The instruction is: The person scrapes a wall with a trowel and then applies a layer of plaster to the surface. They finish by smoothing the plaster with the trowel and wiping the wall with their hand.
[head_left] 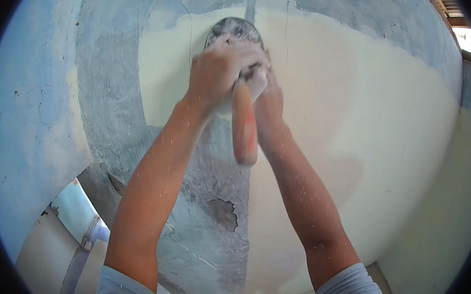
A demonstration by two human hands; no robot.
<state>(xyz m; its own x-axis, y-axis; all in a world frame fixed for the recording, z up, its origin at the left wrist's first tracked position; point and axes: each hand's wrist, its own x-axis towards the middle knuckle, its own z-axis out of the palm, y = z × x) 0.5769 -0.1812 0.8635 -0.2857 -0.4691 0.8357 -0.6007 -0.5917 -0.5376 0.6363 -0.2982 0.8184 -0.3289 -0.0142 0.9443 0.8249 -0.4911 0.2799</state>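
Both my hands are raised in front of me on a trowel (pixel 245 128) held up against the wall. Its worn orange-red handle points down toward me, and its dark, rounded blade (pixel 234 28) is smeared with white above my fingers. My left hand (pixel 216 72) is closed over the tool on the left side. On the right side my right hand (pixel 271 97) grips it, partly hidden behind the handle and my left hand. My fingers are blurred and whitish. Pale specks dot both forearms.
Pale cream coating (pixel 315 98) covers much of the wall. Bare blue-grey surface (pixel 111 83) with cracks shows at the left and top. Below my hands is a chipped patch (pixel 223 214). An opening (pixel 81 207) lies lower left, and a bright gap (pixel 468 42) upper right.
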